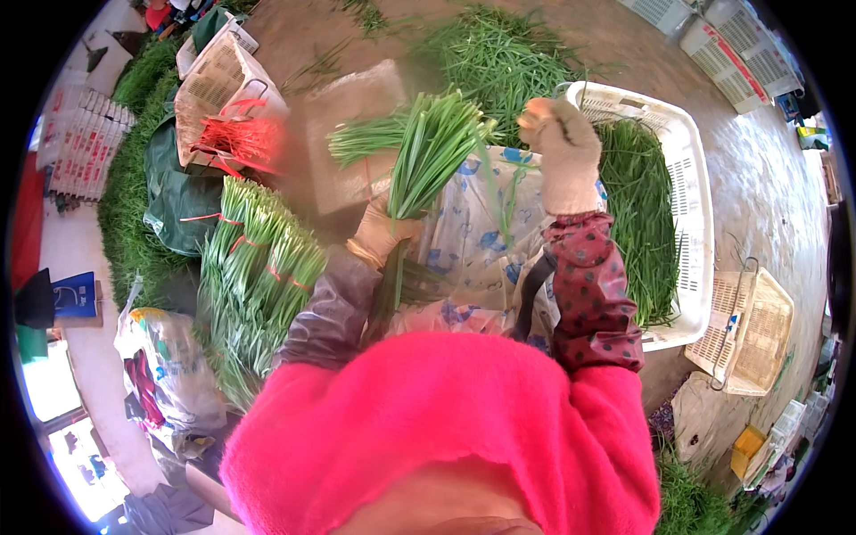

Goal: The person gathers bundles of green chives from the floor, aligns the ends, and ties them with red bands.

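Observation:
My left hand [384, 231], in a pale glove, is closed around a bunch of green leafy stalks, likely garlic chives [431, 157], with the pale ends pointing up and away from me. Behind that bunch, a smaller bunch [374, 137] lies crosswise on a pale board or block [317, 140]. My right hand [560, 127], in a knitted glove, is raised beside the rim of a white plastic crate [695, 180] filled with loose green stalks [635, 221]. Its fingers are bent; whether they hold anything is unclear. A few loose blades hang blurred between the hands, over the patterned apron [468, 221].
Bunches tied with red bands [261, 267] stand at the left. Beyond them, red ties [244, 137] lie on a tilted crate [207, 87]. A loose green heap [501, 53] lies on the floor ahead. An empty basket [749, 328] rests at the right.

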Motion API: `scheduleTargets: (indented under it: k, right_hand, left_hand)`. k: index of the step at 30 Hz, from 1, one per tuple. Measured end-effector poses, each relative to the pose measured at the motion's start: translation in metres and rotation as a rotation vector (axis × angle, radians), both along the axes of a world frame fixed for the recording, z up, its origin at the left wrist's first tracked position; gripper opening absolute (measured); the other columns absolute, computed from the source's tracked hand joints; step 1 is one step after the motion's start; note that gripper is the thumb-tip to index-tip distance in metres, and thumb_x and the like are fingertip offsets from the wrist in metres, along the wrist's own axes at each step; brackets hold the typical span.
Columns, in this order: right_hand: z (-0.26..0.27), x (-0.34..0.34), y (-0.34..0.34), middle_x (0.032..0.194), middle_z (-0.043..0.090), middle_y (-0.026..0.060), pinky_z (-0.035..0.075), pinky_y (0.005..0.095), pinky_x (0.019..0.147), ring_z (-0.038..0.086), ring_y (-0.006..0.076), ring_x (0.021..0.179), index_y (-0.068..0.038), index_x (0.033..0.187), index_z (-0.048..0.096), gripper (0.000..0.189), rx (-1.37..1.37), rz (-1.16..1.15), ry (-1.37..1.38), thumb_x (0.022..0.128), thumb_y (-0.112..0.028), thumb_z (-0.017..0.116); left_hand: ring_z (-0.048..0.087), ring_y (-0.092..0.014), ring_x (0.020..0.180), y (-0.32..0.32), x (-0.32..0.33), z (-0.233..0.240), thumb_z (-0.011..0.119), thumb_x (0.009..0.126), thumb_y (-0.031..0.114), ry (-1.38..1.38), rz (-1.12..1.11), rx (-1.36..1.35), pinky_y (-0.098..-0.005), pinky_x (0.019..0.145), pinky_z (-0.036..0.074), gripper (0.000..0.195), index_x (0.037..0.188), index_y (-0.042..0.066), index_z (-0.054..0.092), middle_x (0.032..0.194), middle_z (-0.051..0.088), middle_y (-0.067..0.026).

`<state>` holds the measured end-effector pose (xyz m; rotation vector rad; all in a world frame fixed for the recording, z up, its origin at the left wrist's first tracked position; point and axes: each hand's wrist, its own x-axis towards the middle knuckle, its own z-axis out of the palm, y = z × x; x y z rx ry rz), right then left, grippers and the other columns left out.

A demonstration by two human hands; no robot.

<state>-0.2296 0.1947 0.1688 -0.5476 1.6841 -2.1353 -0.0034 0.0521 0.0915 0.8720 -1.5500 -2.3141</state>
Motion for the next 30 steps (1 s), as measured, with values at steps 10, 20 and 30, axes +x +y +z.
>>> scheduleTargets:
  k: [10, 20, 30]
  right_hand:
    - [-0.007, 0.011, -0.01, 0.101, 0.065, 0.0082, 0.049, 0.0247, 0.074, 0.062, 0.0149, 0.086, -0.008, 0.114, 0.065, 0.031, 0.272, 0.037, 0.615, 0.085, 0.003, 0.06]
    - [0.005, -0.002, 0.002, 0.087, 0.065, 0.0026, 0.045, 0.0229, 0.059, 0.052, 0.0071, 0.067, -0.002, 0.113, 0.063, 0.032, 0.086, -0.009, 0.175, 0.081, 0.004, 0.063]
    - [0.011, -0.002, -0.002, 0.076, 0.064, 0.0049, 0.045, 0.0254, 0.059, 0.057, 0.0098, 0.065, -0.005, 0.093, 0.066, 0.011, 0.221, -0.151, 0.371, 0.087, -0.006, 0.057]
  left_hand:
    - [0.064, -0.014, 0.093, -0.011, -0.006, -0.025, 0.066, 0.076, -0.007, 0.002, 0.242, -0.533, -0.0291, 0.081, 0.052, 0.037, 0.113, 0.0, 0.063, 0.104, 0.067, -0.0072]
    - [0.064, -0.023, 0.098, -0.014, -0.017, 0.0, 0.061, 0.085, 0.001, 0.381, 0.42, -0.028, -0.0327, 0.089, 0.05, 0.034, 0.118, -0.001, 0.062, 0.112, 0.065, -0.0123]
    - [0.063, -0.031, 0.105, -0.007, -0.004, 0.027, 0.066, 0.062, -0.009, -0.227, 0.253, -1.385, -0.0369, 0.084, 0.053, 0.069, 0.121, 0.026, 0.065, 0.128, 0.056, -0.0141]
